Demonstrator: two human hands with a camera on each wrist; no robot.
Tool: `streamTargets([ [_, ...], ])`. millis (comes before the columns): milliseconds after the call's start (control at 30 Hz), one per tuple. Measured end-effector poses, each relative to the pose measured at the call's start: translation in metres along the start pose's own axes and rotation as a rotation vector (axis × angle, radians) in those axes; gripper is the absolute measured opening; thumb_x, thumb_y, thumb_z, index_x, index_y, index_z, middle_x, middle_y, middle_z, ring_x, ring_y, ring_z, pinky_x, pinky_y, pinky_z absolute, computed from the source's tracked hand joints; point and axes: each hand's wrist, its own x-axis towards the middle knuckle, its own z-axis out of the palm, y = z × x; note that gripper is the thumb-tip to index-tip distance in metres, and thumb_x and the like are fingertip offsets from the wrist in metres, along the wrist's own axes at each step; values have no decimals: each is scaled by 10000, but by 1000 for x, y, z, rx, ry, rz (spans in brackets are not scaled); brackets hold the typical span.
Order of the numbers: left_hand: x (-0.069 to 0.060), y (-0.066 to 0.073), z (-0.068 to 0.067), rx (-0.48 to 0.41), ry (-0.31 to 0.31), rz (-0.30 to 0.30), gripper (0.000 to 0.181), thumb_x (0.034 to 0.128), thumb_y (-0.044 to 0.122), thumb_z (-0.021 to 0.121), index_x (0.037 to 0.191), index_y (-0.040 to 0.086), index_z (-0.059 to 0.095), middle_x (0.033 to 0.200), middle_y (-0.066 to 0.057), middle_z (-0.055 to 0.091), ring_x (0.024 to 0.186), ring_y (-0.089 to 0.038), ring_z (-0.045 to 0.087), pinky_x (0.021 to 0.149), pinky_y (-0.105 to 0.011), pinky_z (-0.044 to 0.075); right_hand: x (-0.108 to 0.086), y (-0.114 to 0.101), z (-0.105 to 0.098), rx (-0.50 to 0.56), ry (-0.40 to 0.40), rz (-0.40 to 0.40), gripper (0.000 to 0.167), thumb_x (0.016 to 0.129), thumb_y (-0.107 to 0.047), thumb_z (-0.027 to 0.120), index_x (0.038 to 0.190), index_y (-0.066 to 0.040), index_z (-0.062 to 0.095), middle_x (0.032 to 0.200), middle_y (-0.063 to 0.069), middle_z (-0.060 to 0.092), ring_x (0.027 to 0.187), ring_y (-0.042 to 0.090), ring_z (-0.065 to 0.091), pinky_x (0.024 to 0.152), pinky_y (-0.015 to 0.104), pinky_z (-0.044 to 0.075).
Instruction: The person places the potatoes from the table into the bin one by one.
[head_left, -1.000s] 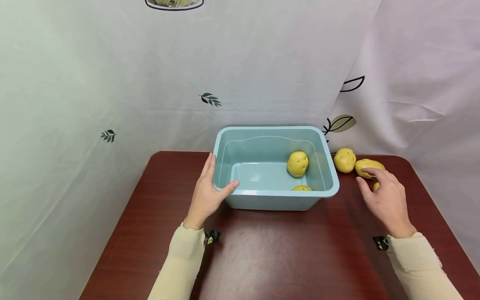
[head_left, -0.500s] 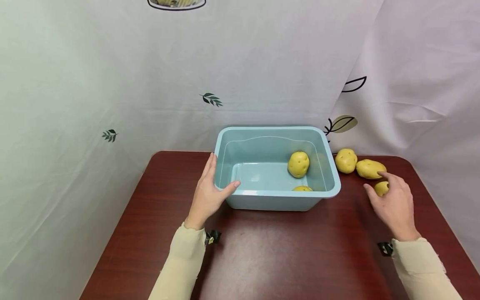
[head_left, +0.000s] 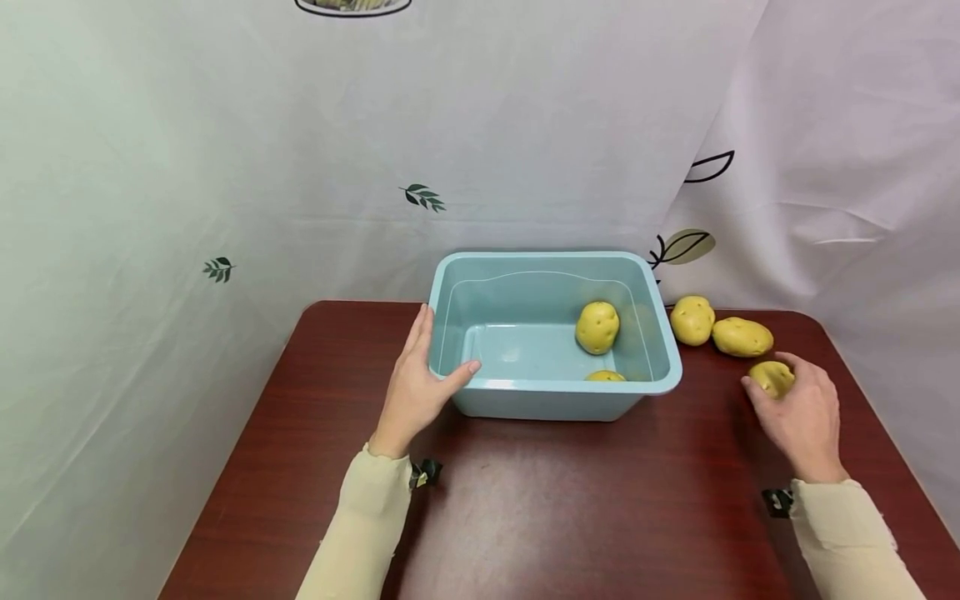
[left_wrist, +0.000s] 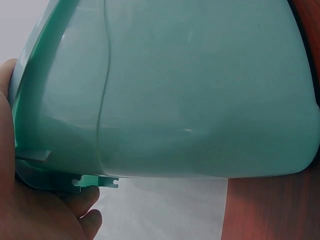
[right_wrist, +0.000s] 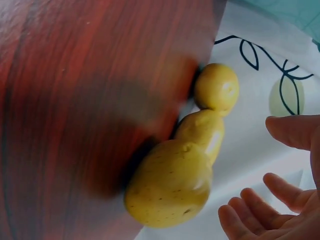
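Observation:
A light blue plastic bin (head_left: pixel 555 403) stands at the table's back, with two yellow potatoes in it: one whole in view (head_left: pixel 597 327), the other potato (head_left: pixel 604 376) mostly hidden by the front wall. My left hand (head_left: pixel 411 385) rests at the bin's front left corner, fingers straight along the side and thumb over the front rim. At the right, my right hand (head_left: pixel 802 410) hovers around the nearest loose potato (head_left: pixel 767 377), thumb and fingers spread. The right wrist view shows a gap between these fingers (right_wrist: pixel 255 210) and that potato (right_wrist: pixel 170 185).
Two more potatoes lie in a row behind it, an oblong potato (head_left: pixel 742 337) and a rounder potato (head_left: pixel 692 321) beside the bin's right wall. A white printed cloth (head_left: pixel 555 125) hangs behind the dark red wooden table (head_left: pixel 570 500).
My right hand has moved a little right and toward me, from over the oblong potato to the nearest loose one. My left hand and the bin stay in place.

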Motion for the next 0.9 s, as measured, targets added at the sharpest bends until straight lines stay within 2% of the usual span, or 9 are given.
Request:
streamTargets([
  [200, 0, 0, 0, -3, 3, 2, 1046, 856, 599, 718, 1615, 124, 177, 1665, 97, 109, 1510, -114, 181, 1164, -506, 277, -2, 9, 2, -34, -24, 7, 583, 873, -149, 711, 1331, 140, 494, 1290, 415, 470, 1195, 575, 386, 946, 646, 304],
  [333, 0, 0, 0, -4, 3, 2, 1043, 857, 599, 716, 1615, 122, 180, 1665, 101, 109, 1510, -111, 179, 1165, -505, 274, -3, 16, 3, -66, -64, 49, 629, 879, -169, 713, 1363, 144, 462, 1316, 427, 435, 1200, 595, 362, 905, 668, 320],
  [467, 0, 0, 0, -1, 1, 1, 1043, 857, 602, 714, 1615, 125, 180, 1664, 105, 108, 1510, -109, 175, 1166, -506, 273, -3, 22, 3, -84, -102, 85, 671, 892, -190, 704, 1399, 147, 424, 1351, 437, 398, 1229, 614, 331, 925, 683, 309],
  [633, 0, 0, 0, 2, 2, -3, 1043, 858, 601, 714, 1615, 125, 178, 1664, 111, 107, 1512, -108, 168, 1166, -510, 271, -2, 28, 5, -79, -136, 62, 702, 890, -175, 712, 1405, 169, 381, 1351, 452, 373, 1244, 627, 301, 973, 684, 272],
  [733, 0, -1, 0, 4, 1, -3, 1044, 858, 603, 713, 1616, 127, 175, 1664, 111, 106, 1513, -111, 167, 1165, -513, 271, -2, 31, 6, -76, -142, 51, 710, 887, -156, 717, 1402, 181, 364, 1343, 457, 367, 1246, 624, 295, 997, 681, 251],
  [900, 0, -1, 0, 2, -1, 0, 1041, 858, 599, 716, 1615, 125, 181, 1665, 107, 107, 1513, -115, 167, 1164, -512, 272, -3, 35, 7, -77, -137, 83, 725, 885, -149, 716, 1412, 187, 347, 1326, 458, 379, 1217, 618, 322, 961, 682, 280],
])
